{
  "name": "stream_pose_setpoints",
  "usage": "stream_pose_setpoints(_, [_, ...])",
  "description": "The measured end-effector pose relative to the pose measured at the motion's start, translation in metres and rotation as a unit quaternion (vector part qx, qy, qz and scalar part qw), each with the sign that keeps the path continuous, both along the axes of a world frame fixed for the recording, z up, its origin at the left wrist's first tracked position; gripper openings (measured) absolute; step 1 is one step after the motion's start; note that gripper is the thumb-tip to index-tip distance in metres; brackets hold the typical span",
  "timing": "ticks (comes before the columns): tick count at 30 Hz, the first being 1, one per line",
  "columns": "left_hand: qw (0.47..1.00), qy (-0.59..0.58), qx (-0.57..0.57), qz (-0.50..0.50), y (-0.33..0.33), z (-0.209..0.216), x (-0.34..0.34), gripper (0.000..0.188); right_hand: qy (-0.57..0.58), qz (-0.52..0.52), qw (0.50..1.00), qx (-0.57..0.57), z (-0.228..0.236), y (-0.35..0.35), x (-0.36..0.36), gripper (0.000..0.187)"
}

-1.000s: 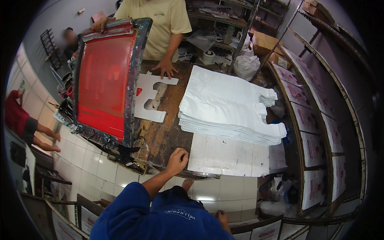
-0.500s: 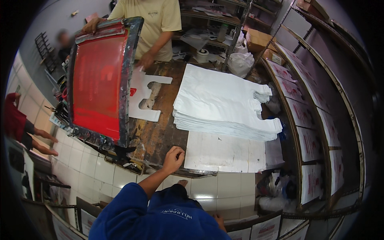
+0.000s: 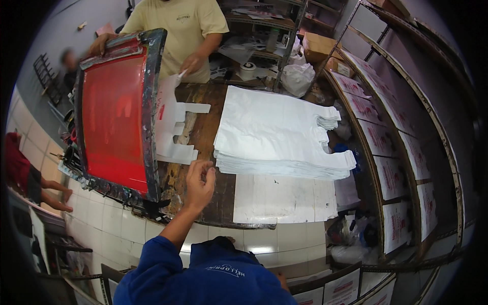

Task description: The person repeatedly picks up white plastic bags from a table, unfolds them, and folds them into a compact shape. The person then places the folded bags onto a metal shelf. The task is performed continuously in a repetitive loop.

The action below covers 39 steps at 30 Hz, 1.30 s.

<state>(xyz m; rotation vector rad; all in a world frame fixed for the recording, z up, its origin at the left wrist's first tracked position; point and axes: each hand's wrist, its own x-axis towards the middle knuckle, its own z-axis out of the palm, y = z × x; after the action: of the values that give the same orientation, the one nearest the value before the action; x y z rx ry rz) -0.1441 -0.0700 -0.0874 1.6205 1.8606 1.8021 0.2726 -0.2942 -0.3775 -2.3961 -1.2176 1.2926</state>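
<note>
My left hand (image 3: 201, 183) is raised over the near part of the worktable, fingers loosely curled and apart, with nothing visible in them. Just beyond it lies the handle end of a white plastic bag (image 3: 170, 122) with a red print. A co-worker's hand (image 3: 192, 63) pinches the far corner of this bag and lifts it. The co-worker's other hand (image 3: 100, 44) holds up a screen-printing frame (image 3: 114, 122) with a red mesh, tilted over the bag. Only a sliver of my right hand (image 3: 282, 281) shows low beside my body; its fingers are hidden.
A thick stack of white plastic bags (image 3: 272, 129) lies on the wooden table (image 3: 201, 216), right of my left hand. A white board (image 3: 284, 201) sits before it. Racks with printed bags (image 3: 376, 137) stand at the right. A person in red (image 3: 23, 162) is at far left.
My left hand has moved forward and left from the table's near edge toward the printed bag, and its fingers have loosened. The co-worker's hand has raised the bag's far corner.
</note>
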Motion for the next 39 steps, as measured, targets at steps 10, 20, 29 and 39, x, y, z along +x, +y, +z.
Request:
stream_pose_setpoints(10, [0.926, 0.355, 0.027, 0.122, 0.177, 0.108, -0.026, 0.068, 0.199, -0.156, 0.967, 0.038, -0.064, 0.034, 0.003, 0.028])
stream_pose_setpoints(20, [0.792, 0.494, -0.340, -0.117, 0.354, 0.022, 0.079, 0.030, 0.077, -0.189, 0.978, 0.030, -0.128, -0.046, -0.007, 0.038])
stream_pose_setpoints(29, [0.740, 0.569, -0.293, -0.209, 0.366, 0.039, 0.105, 0.032, 0.177, -0.362, 0.915, -0.013, -0.032, -0.079, -0.094, 0.034])
stream_pose_setpoints(39, [0.699, 0.498, -0.186, -0.479, 0.251, 0.160, 0.181, 0.036, 0.353, -0.147, 0.840, 0.384, 0.213, 0.152, -0.118, 0.033])
